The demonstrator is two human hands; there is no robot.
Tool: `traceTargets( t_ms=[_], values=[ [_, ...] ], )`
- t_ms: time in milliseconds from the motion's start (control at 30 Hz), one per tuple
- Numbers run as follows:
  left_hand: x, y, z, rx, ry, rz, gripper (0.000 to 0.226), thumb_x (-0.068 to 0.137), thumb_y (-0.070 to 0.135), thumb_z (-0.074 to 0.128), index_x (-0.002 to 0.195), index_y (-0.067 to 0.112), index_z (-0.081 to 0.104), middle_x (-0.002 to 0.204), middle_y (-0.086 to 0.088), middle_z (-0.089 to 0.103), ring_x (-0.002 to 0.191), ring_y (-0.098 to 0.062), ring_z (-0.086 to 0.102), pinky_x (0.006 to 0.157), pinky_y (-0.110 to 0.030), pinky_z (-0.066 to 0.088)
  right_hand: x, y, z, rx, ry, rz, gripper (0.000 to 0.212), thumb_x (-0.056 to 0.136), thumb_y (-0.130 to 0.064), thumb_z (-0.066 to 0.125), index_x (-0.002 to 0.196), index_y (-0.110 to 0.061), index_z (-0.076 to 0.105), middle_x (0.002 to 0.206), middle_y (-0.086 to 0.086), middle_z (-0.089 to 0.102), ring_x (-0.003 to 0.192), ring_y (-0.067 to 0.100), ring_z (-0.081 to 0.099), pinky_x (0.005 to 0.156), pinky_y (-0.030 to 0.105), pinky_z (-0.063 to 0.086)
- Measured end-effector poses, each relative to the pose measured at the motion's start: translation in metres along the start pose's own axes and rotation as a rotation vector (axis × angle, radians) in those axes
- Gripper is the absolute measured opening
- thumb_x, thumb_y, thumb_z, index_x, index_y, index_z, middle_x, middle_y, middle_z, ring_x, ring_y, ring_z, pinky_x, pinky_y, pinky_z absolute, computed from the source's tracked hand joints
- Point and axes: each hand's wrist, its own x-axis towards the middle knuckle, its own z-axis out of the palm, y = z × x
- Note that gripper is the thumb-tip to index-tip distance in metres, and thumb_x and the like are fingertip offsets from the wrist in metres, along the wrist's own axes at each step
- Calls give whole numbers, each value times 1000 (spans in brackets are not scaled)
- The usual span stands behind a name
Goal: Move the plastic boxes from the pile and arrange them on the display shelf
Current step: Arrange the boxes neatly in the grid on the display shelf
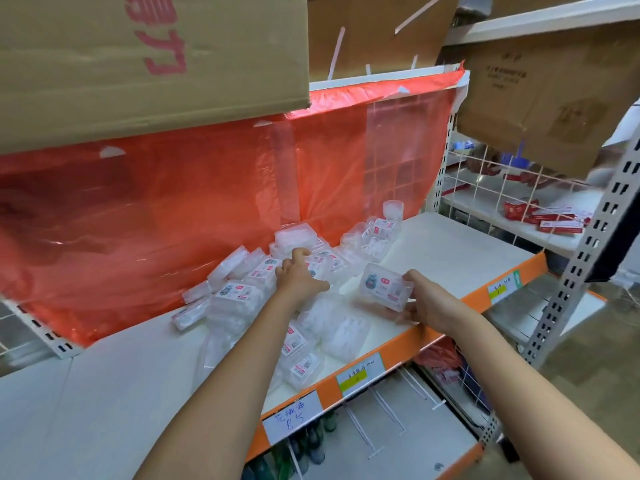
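pile [249, 299] of clear plastic boxes sits mid-shelf [450, 258] against the red sheet [173, 202], spilling toward the near orange edge [408, 344]. left hand [298, 271] reaches into the far part of the pile, fingers curled on a box there, though i can't tell if it's really gripping. right hand [424, 301] holds one box [386, 287] just right of the pile, thumb on top.

Yellow-and-white paper price tag [358, 374] on the orange shelf edge: handwritten "10". White paper tag [292, 420] further left on the same edge: handwritten "6.5" under unreadable characters. Brown cardboard carton [138, 57] overhead: red marker strokes, illegible.
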Motion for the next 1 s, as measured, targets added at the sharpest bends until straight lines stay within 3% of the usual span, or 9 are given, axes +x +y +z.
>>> traceTargets(
  t_ms=[100, 167, 233, 400, 533, 667, 767, 833, 1000],
  values=[
    [-15, -13, -13, -138, -16, 53, 72, 74, 12, 68, 134, 22, 29, 137, -3, 37, 124, -26, 33, 101, -40, 40, 3, -2, 5, 53, 8, -12, 33, 98, -31, 30, 102, -12, 57, 83, 10, 63, 63, 22, 56, 50, 26, 39],
    [-29, -23, -26, -237, -37, 63, 72, 73, 9, 66, 132, 29, 29, 136, 4, 37, 118, -25, 42, 84, -35, 53, 5, -5, 12, 92, -19, -26, 33, 99, -32, 32, 105, -11, 56, 86, 11, 62, 64, 22, 58, 45, 22, 39],
    [-46, -35, -42, -252, -28, 83, 73, 75, 9, 67, 134, 33, 31, 137, 6, 35, 114, -22, 47, 64, -19, 52, 5, -9, 21, 99, -69, -36, 31, 100, -32, 34, 107, -13, 57, 91, 10, 63, 67, 22, 61, 47, 22, 39],
    [-101, -73, -79, -320, 37, 150, 68, 83, 8, 67, 132, 39, 32, 141, 9, 29, 120, -7, 41, 76, -3, 41, -3, -16, 68, 45, -203, -56, 29, 98, -39, 41, 99, -18, 61, 75, 1, 67, 57, 14, 58, 47, 19, 41],
    [-150, -107, -103, -473, 109, 125, 67, 81, -1, 68, 116, 46, 37, 134, 7, 42, 114, -6, 52, 77, -10, 48, -19, -20, 125, -72, -352, -98, 33, 98, -39, 40, 97, -16, 63, 68, -3, 69, 54, 10, 57, 50, 18, 39],
    [-201, -147, -131, -488, 204, 52, 65, 80, -3, 70, 119, 39, 40, 133, 5, 44, 110, 5, 54, 81, -9, 45, -40, -19, 188, -138, -467, -105, 34, 98, -41, 40, 95, -17, 64, 68, -3, 68, 58, 11, 55, 54, 22, 38],
    [-245, -178, -153, -549, 251, -19, 69, 75, -6, 66, 122, 38, 41, 133, -1, 47, 114, -5, 55, 88, -18, 46, -60, -10, 239, -226, -559, -133, 33, 98, -42, 40, 97, -18, 63, 76, -1, 67, 64, 12, 54, 56, 22, 40],
    [-277, -196, -167, -613, 281, -70, 68, 72, -2, 64, 124, 36, 43, 126, -3, 54, 112, -12, 58, 83, -22, 49, -77, 0, 273, -283, -609, -169, 32, 98, -42, 39, 99, -19, 61, 79, -2, 66, 63, 11, 54, 58, 23, 39],
    [-365, -239, -199, -641, 401, -191, 67, 78, -9, 64, 122, 38, 46, 121, -1, 60, 112, -15, 60, 90, -28, 51, -129, 28, 357, -385, -768, -301, 25, 99, -37, 39, 102, -17, 54, 79, 2, 65, 58, 14, 56, 57, 26, 36]
  ],
)
